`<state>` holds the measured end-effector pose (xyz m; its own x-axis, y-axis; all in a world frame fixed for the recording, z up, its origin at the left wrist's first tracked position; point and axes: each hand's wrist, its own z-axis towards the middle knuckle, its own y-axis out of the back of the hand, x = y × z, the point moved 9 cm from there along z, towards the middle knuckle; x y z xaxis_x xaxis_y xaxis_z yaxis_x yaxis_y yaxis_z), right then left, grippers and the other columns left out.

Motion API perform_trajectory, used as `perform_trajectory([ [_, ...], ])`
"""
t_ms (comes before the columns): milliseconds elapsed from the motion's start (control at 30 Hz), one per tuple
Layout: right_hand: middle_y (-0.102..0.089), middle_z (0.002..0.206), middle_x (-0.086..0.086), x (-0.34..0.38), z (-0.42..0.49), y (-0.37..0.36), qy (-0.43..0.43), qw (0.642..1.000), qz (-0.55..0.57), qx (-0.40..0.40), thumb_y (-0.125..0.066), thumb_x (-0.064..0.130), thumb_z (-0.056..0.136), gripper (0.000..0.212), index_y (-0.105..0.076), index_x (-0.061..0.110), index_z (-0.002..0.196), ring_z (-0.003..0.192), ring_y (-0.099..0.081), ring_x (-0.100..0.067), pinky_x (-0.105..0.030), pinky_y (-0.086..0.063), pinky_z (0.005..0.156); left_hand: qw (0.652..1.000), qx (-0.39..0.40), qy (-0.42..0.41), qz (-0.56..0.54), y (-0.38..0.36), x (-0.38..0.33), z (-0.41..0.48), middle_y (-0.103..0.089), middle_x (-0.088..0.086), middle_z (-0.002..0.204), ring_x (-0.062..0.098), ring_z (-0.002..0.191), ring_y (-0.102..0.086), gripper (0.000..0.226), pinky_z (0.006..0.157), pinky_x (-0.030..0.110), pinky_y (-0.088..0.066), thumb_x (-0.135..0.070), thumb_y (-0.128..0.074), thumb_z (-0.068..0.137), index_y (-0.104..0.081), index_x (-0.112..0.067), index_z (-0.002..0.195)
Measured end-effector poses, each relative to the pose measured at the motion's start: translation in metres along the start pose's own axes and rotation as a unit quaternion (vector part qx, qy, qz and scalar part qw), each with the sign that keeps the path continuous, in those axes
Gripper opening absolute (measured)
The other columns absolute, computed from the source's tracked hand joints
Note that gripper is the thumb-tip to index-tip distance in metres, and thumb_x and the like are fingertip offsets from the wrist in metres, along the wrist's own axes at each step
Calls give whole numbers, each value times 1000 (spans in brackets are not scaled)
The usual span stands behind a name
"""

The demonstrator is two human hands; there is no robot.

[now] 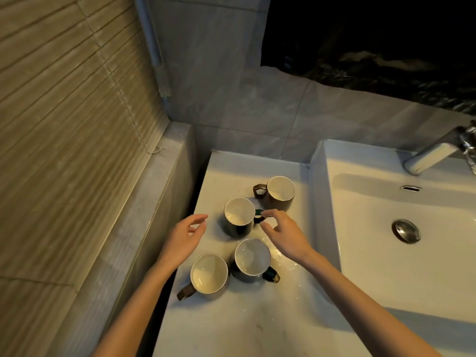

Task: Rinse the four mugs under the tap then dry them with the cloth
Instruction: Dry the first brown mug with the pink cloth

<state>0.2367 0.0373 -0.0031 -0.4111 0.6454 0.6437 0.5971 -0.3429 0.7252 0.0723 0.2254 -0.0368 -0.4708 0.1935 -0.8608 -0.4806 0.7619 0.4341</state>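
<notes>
Several mugs stand upright on the white counter (231, 328) left of the basin. A brown mug (279, 193) is at the back, a dark green mug (239, 215) in the middle, another dark mug (252, 258) in front of it, and a brown-handled mug (208, 273) at the front left. My right hand (283, 234) has its fingertips at the handle of the middle green mug, fingers apart. My left hand (186, 234) hovers open just left of that mug, not touching it. No cloth is in view.
The white basin (386, 253) with its drain (405, 231) lies to the right; the chrome tap (438, 153) juts over it from the right edge. Water drops sit on the counter near the basin's rim. A blind and a tiled ledge (154, 202) bound the left.
</notes>
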Motion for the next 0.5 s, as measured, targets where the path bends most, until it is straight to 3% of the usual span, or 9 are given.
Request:
perform_trajectory([
  [67, -49, 138, 6, -3, -19, -7, 6, 999, 12, 33, -49, 39, 98, 34, -51, 29, 130, 87, -58, -7, -23, -46, 85, 1000, -11, 11, 18, 7, 14, -27, -65, -10, 108, 6, 95, -61, 24, 83, 26, -50, -25, -55, 94, -63, -26, 117],
  [167, -48, 140, 5, -10, -40, -23, 11, 997, 9, 70, -50, 40, 97, 38, -48, 29, 133, 101, -58, -11, -18, -44, 83, 997, -14, 48, 61, 7, 46, -59, -67, -5, 101, 11, 91, -63, 20, 81, 30, -51, -27, -58, 93, -64, -20, 110],
  [267, -46, 142, 4, -14, -51, -37, 8, 997, 0, 78, -53, 36, 96, 43, -42, 28, 137, 112, -54, -14, -22, -45, 90, 992, 6, 124, 22, -5, 77, -85, -68, -1, 90, 16, 87, -65, 18, 78, 34, -51, -31, -57, 93, -63, -14, 95],
  [333, -43, 144, 5, -14, -55, -41, 14, 998, -21, 66, -56, 33, 96, 48, -38, 29, 141, 119, -52, -16, -25, -44, 97, 992, 29, 126, 7, -14, 83, -95, -69, -1, 79, 16, 82, -65, 26, 80, 34, -49, -33, -53, 95, -64, -12, 85],
  [433, -40, 148, 4, -13, -58, -41, 27, 997, -46, 51, -56, 29, 96, 52, -35, 29, 144, 126, -48, -17, -28, -41, 103, 989, 79, 127, -22, -29, 76, -107, -58, 1, 69, 12, 57, -49, 35, 58, 27, -40, -32, -46, 98, -58, -9, 75],
  [500, -39, 148, 3, -12, -59, -41, 31, 997, -45, 54, -54, 28, 97, 52, -35, 27, 146, 127, -47, -17, -28, -40, 105, 983, 100, 144, -47, -36, 73, -113, -48, 0, 67, 9, 52, -36, 33, 50, 22, -32, -31, -45, 99, -52, -10, 75],
])
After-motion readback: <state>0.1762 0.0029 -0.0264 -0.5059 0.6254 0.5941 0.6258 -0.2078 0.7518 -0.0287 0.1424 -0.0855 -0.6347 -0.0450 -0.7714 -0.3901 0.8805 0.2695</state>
